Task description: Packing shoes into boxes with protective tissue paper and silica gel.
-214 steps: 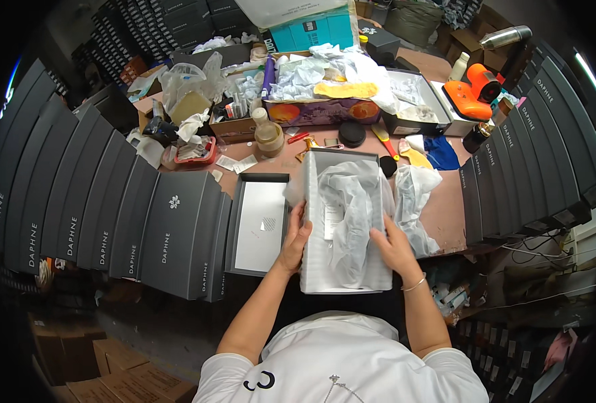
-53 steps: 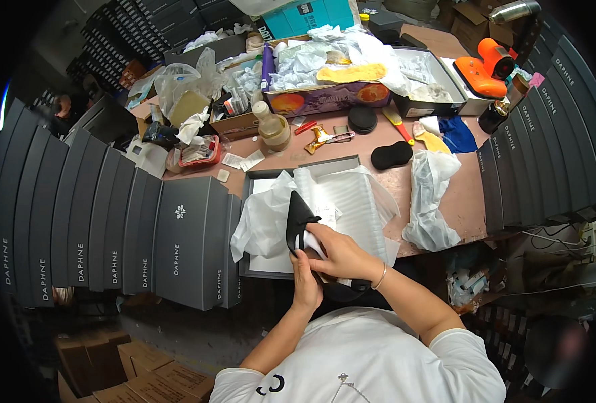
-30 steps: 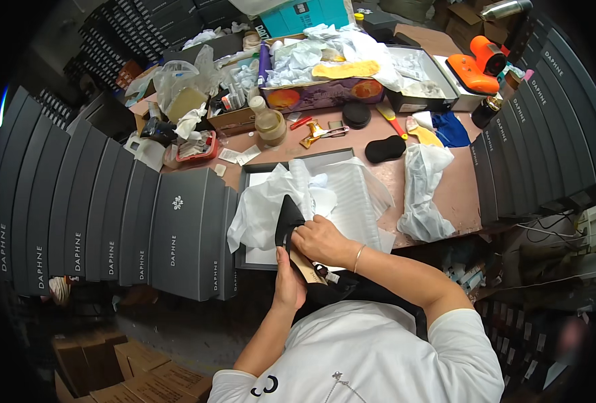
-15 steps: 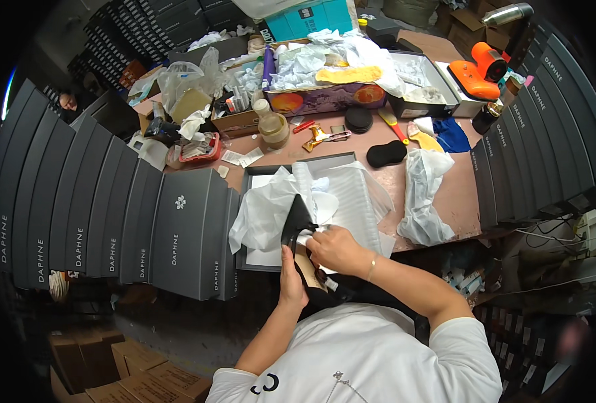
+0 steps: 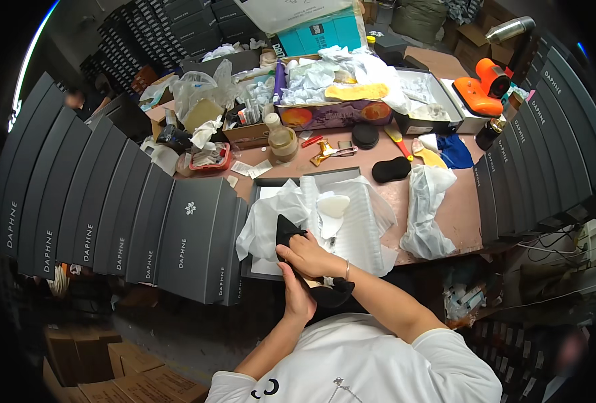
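My left hand [image 5: 298, 299] is wrapped round the side of a black pointed shoe [image 5: 331, 293] with a tan inside, holding it tilted above the table's near edge. Over the shoe lies my right hand [image 5: 311, 257], its fingers closed about the front part; the fingertips are partly hidden. Just beyond is an open grey shoe box [image 5: 342, 176]. White tissue paper [image 5: 271, 218] spills over its left side, and a ribbed white wrapping sheet [image 5: 365, 232] covers the right. White rounded pads [image 5: 333, 206] rest on the wrapping.
Tall grey shoe boxes stand in rows at left [image 5: 200, 235] and right [image 5: 553, 134]. A white-wrapped bundle [image 5: 427, 211] lies right of the open box. Farther back are a black oval sponge [image 5: 391, 170], a bottle [image 5: 283, 142], a brush [image 5: 399, 142] and an orange device [image 5: 479, 97].
My right hand has shifted left and forward, from the shoe's opening onto its front part. The shoe has turned, and the white pads in the box are now more exposed.
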The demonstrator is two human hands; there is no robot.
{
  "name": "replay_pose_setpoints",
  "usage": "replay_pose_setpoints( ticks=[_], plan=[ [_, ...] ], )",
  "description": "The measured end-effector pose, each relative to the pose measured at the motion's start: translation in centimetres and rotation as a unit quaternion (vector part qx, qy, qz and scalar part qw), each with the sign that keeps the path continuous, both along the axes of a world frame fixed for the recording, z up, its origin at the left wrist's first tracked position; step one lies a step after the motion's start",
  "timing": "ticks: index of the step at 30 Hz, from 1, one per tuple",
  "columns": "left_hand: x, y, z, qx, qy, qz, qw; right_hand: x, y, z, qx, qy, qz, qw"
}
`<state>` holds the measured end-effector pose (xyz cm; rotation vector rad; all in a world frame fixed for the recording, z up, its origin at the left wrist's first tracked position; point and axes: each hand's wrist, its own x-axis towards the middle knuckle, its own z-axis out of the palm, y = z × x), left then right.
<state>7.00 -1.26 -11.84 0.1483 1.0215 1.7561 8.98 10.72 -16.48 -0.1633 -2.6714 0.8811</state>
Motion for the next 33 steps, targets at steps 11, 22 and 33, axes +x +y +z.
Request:
replay_pose_setpoints(
  ticks=[11,22,33],
  plan=[
    [-8.0,2.3,-5.1,-0.060,-0.039,-0.020,0.997,1.9,-4.5,1.8,-0.102,-0.062,-0.066,0.991],
    [-6.1,2.3,-0.8,-0.078,-0.018,-0.027,0.996,6.3,-2.0,7.9,-0.269,-0.115,0.042,0.955],
    [-4.0,-0.1,-4.2,-0.016,-0.155,-0.119,0.981,9.1,-2.2,7.2,-0.253,-0.051,0.093,0.962]
  ],
)
